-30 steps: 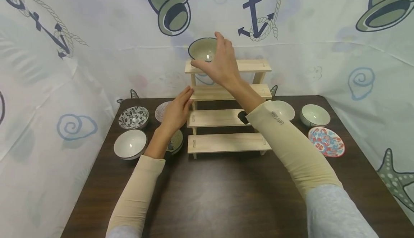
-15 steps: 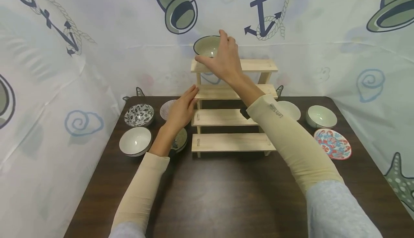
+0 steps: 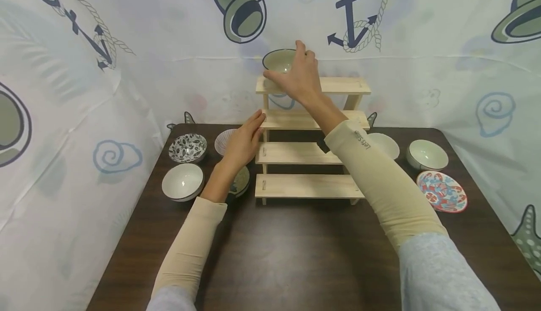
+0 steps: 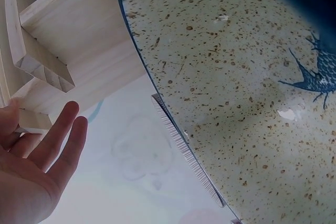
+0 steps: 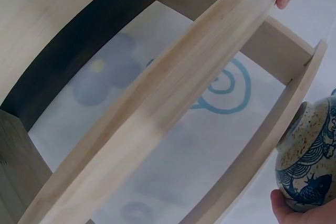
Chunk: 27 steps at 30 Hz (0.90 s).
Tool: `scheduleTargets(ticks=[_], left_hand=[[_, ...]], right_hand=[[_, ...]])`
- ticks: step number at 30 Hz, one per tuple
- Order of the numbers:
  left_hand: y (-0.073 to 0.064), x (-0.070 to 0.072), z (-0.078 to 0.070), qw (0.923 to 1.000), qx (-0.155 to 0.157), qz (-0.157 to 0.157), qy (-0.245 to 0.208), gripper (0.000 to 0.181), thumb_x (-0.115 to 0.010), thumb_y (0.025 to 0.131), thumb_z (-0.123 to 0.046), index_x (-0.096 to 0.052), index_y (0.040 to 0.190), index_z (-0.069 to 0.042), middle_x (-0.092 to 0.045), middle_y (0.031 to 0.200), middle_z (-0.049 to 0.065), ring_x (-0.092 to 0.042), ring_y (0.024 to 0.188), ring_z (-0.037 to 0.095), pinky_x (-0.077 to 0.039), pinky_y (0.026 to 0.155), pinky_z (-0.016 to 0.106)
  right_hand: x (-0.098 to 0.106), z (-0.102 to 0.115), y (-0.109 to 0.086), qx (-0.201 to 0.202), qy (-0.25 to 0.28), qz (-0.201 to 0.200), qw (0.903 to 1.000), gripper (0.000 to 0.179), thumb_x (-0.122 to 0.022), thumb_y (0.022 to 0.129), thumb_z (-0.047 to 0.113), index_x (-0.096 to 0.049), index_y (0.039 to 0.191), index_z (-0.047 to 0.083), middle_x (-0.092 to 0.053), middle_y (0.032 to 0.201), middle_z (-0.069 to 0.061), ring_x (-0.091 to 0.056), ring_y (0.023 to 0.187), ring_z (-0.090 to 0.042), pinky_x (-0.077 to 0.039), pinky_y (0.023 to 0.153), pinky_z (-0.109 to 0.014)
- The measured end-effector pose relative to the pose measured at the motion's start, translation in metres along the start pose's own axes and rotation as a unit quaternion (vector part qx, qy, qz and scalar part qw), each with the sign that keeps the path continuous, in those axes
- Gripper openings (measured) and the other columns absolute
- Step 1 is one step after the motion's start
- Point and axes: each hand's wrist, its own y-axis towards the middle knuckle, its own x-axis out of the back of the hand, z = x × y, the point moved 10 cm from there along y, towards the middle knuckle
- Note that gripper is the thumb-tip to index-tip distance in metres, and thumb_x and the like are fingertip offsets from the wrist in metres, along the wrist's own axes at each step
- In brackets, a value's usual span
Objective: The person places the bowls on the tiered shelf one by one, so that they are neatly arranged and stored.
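At the left end of the top shelf, my right hand (image 3: pixel 302 73) grips a bowl (image 3: pixel 279 59), thumb in front and fingers at its right side. Pale inside with a dark rim, the bowl (image 5: pixel 307 163) shows blue waves and a fish outside in the right wrist view. Its foot seems to rest on the shelf. My left hand (image 3: pixel 243 144) touches the left end of the second shelf from the top, fingers fairly straight. The wooden tiered stand (image 3: pixel 313 186) stands upright. Under the left forearm, a speckled dish (image 4: pixel 226 77) with a blue rim fills much of the left wrist view.
On the dark table (image 3: pixel 270 264), left of the stand, are a black-patterned bowl (image 3: pixel 188 148), a white bowl (image 3: pixel 182 182) and a ribbed dish (image 3: pixel 222 142). To the right are a white dish (image 3: pixel 385 145), a pale bowl (image 3: pixel 428 154) and a red-blue plate (image 3: pixel 442 191). A printed cloth (image 3: pixel 169 24) hangs behind.
The head view has turned a little, so everything appears farther right. Both hands keep nearly the same places; the bowl sits very slightly farther right along the top shelf.
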Motion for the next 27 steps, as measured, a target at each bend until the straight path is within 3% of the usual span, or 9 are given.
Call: scheduleTargets(ticks=[9, 18, 27], left_hand=[[-0.004, -0.002, 0.003, 1.0000, 0.004, -0.002, -0.004, 0.048, -0.049, 0.111, -0.026, -0.045, 0.157, -0.014, -0.037, 0.167, 0.000, -0.053, 0.142, 0.032, -0.049, 0.110, 0.051], [0.003, -0.004, -0.002, 0.9999, -0.009, 0.005, -0.003, 0.049, -0.046, 0.111, -0.029, -0.043, 0.158, -0.014, -0.035, 0.168, -0.001, -0.049, 0.145, 0.031, -0.047, 0.112, 0.049], [0.001, 0.000, -0.001, 1.0000, -0.002, 0.005, -0.004, 0.049, -0.046, 0.112, -0.026, -0.042, 0.158, -0.013, -0.035, 0.168, 0.001, -0.048, 0.146, 0.031, -0.046, 0.114, 0.049]], right_hand=[[-0.007, -0.006, 0.004, -0.012, 0.007, 0.005, 0.9999, 0.117, -0.072, 0.081, 0.071, -0.009, 0.167, 0.021, -0.028, 0.167, -0.013, -0.032, 0.153, -0.028, -0.035, 0.123, -0.040], [-0.002, -0.018, 0.009, -0.033, 0.008, 0.013, 0.9993, 0.118, -0.069, 0.081, 0.073, -0.006, 0.167, 0.023, -0.021, 0.170, -0.011, -0.027, 0.156, -0.028, -0.033, 0.125, -0.041], [-0.004, -0.012, 0.007, 0.001, -0.033, 0.024, 0.9992, 0.123, -0.064, 0.080, 0.082, -0.004, 0.168, 0.020, -0.024, 0.169, -0.016, -0.029, 0.155, -0.033, -0.027, 0.126, -0.050]])
